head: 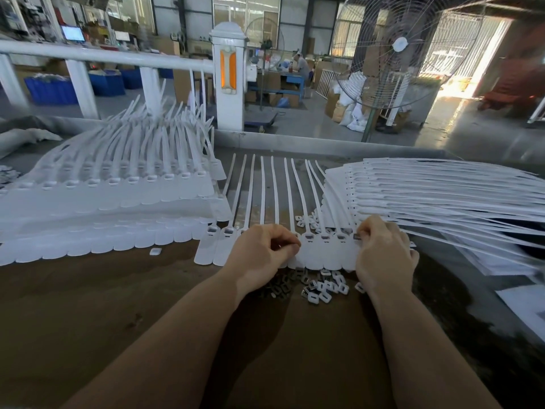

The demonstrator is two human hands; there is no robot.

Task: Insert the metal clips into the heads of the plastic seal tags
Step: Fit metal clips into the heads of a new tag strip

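Head view, single frame. A joined row of white plastic seal tags (317, 253) lies flat on the brown counter (118, 290), heads toward the person, straps running away toward the far edge. Several heads in this row show a dark rectangular opening with a clip seated; the two at the left end do too.

Left hand (259, 252): fingers curled, thumb and forefinger pinched together over the row near its middle. What the pinch holds is hidden; cannot tell whether a clip is in it.

Right hand (383, 252): fingers curled, fingertips pinching a small metal clip (357, 237) at a tag head on the right end of the row. Whether the clip is fully seated cannot be told.

A loose pile of metal clips (321, 286) lies on the counter just nearer than the row, between the two wrists. More clips (306, 222) sit among the straps beyond the heads. One stray clip (155, 251) lies apart to the left.

A stack of tag sheets (103, 202) stands to the left, straps curving upward. Another stack (427, 196) lies at the right, straps pointing right. A large fan (398, 45) stands beyond the counter.
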